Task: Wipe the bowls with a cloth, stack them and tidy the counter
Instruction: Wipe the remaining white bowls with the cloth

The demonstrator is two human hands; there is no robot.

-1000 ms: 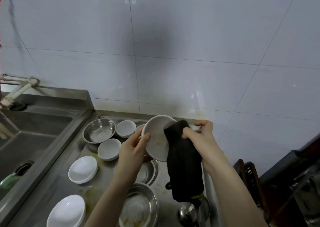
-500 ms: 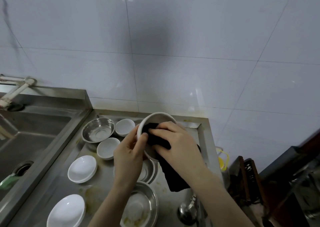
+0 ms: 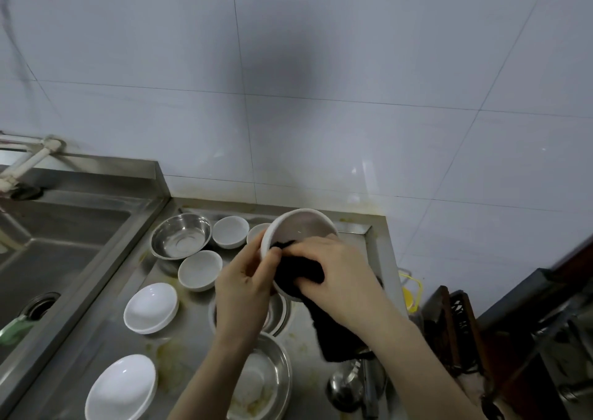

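- The left hand (image 3: 244,286) grips a white bowl (image 3: 300,227) by its near-left rim, thumb curled over the edge, and holds it tilted above the middle of the steel counter (image 3: 106,320).
- The right hand (image 3: 337,275) presses a black cloth (image 3: 296,273) into the lower part of that bowl, fingers curled over the cloth; the loose end of the cloth hangs down below the wrist toward the counter's right edge.
- At the counter's back left corner stands a steel bowl (image 3: 181,235), open side up.
- Just beside it to the right, along the back edge, sits a small white bowl (image 3: 230,232); another small white bowl (image 3: 256,232) next to it is partly hidden behind the held bowl.
- A third small white bowl (image 3: 199,270) stands in front of the steel bowl, just beside it.
- Two shallow white dishes lie along the counter's left edge: one (image 3: 150,307) at mid-depth, the other (image 3: 121,387) at the near left corner.
- A wide steel basin (image 3: 272,378) with yellowish scraps inside rests at the near edge, under the left forearm.
- Another steel dish (image 3: 279,315) lies directly under the hands, mostly covered by them.
- A steel ladle (image 3: 345,387) lies at the near right corner, below the hanging cloth.
- Yellowish smears mark the counter surface between the dishes.
- A sink (image 3: 64,243) adjoins the counter's left edge, with a green object (image 3: 14,328) near its drain.
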